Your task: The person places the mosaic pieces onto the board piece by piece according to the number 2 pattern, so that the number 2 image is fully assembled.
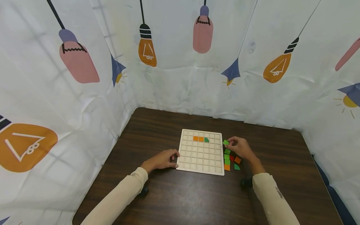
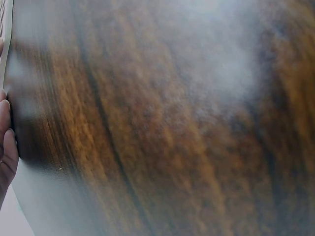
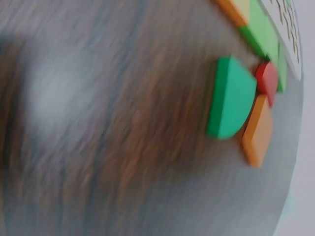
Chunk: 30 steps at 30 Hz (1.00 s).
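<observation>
Green tile (image 1: pixel 226 142) was pinched by right hand (image 1: pixel 240 147), just beside board (image 1: pixel 199 159); board's left edge was touched by left hand (image 1: pixel 162 159), relaxed, nothing grasped; light edge pinch, steadied board were judged best.

From the centre of the board (image 1: pixel 200 157), your widest passage is the bare tabletop (image 1: pixel 197 195) at 6 o'clock; a narrower strip runs at 12, stopped by the cloth wall (image 1: pixel 180 90). Your left hand (image 1: pixel 161 159) blocks the edge between 8 and 9. At 3 o'clock your right hand (image 1: pixel 239 147), pinching a green tile (image 1: pixel 226 142), stands in the way, and loose tiles (image 1: pixel 232 158) crowd the border down to 4. On the board, three set tiles (image 1: pixel 201 139) obstruct at 12
</observation>
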### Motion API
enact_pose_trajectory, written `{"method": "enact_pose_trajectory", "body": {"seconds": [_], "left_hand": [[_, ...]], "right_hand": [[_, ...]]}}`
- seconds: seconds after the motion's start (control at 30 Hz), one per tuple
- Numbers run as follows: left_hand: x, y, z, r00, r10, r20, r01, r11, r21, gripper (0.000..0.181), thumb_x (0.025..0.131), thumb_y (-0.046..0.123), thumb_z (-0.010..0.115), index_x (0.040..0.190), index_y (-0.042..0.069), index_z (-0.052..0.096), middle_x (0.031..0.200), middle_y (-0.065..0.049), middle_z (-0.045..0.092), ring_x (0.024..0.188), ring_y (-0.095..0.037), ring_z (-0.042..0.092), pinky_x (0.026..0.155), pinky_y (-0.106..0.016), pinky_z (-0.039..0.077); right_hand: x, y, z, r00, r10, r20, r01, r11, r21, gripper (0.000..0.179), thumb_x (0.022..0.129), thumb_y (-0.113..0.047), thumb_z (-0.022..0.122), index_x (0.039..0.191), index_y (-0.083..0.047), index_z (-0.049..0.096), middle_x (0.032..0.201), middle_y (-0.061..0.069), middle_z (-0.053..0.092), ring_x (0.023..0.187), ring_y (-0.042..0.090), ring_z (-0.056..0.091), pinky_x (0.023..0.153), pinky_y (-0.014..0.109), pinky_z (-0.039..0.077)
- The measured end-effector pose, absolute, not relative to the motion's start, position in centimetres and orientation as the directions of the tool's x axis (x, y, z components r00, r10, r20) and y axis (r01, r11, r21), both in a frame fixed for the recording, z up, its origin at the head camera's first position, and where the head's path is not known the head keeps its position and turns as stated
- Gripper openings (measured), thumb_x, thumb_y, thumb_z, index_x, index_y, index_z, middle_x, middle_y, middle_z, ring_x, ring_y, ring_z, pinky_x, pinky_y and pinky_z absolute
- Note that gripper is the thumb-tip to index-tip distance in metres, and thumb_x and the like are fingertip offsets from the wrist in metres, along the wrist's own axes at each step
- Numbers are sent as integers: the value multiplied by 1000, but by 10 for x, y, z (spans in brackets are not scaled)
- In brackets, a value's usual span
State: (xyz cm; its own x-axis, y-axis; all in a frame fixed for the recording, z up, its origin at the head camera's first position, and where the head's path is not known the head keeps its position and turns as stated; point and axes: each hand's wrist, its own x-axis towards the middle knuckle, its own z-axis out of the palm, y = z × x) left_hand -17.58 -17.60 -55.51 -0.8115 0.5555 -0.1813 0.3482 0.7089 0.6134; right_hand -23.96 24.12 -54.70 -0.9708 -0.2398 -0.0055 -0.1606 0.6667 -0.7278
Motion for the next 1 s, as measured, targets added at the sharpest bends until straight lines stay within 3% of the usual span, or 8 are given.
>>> {"method": "enact_pose_trajectory", "body": {"seconds": [0.23, 0.5, 0.77, 1.0], "left_hand": [[-175, -177, -555, -811, 558, -177, 352, 706, 615, 42, 91, 34, 76, 125, 18, 59, 96, 2, 54, 77, -9, 50, 73, -29, 44], [-175, -177, -556, -806, 565, -174, 365, 707, 606, 42, 91, 33, 76, 125, 17, 58, 96, 3, 53, 77, -9, 50, 74, -28, 43], [-175, -176, -556, -807, 566, -170, 368, 706, 605, 42, 91, 33, 76, 125, 16, 58, 95, 3, 53, 78, -9, 50, 74, -28, 43], [-174, -176, -555, -810, 559, -175, 358, 709, 608, 42, 90, 33, 76, 125, 17, 58, 96, 3, 53, 78, -9, 50, 75, -28, 43]], "right_hand": [[-244, 219, -541, -953, -304, -2, -189, 596, -781, 28, 90, -17, 76, 110, 0, 67, 87, 6, 64, 75, 17, 59, 62, 29, 48], [-248, 196, -542, -919, -393, 39, -279, 576, -768, 25, 90, -15, 74, 108, 0, 68, 84, 5, 64, 64, 11, 51, 56, 27, 43], [-252, 178, -553, -896, -445, -5, -267, 545, -795, 22, 90, -12, 72, 108, 1, 69, 85, 4, 63, 73, 14, 60, 66, 28, 50], [-255, 168, -563, -886, -463, -3, -282, 546, -789, 20, 88, -10, 74, 104, 0, 70, 82, 2, 63, 68, 10, 54, 62, 26, 47]]}}
